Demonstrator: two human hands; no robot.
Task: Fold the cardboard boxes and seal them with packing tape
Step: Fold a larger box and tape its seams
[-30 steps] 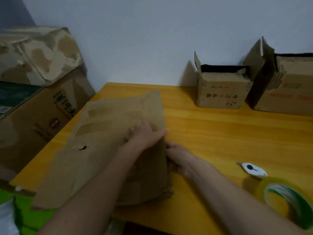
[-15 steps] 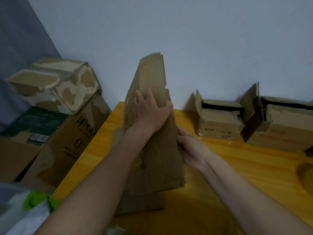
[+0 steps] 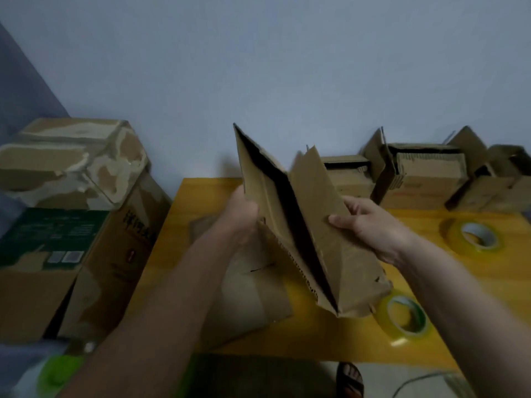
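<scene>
A flattened brown cardboard box is held up above the yellow table, its two sides parted so a dark gap shows between them. My left hand grips its left panel, and my right hand grips the right panel with the thumb on the front face. More flat cardboard lies on the table under the raised box. One roll of clear packing tape lies near the table's front edge, and a second roll lies at the right.
Three open cardboard boxes stand along the wall at the table's back right. Large stacked cartons fill the floor to the left of the table. A sandalled foot shows below the table's front edge.
The flat box has gone from lying on the table to being held upright, and both hands have now pulled its sides apart. The view has tipped up and back, bringing the second tape roll into sight.
</scene>
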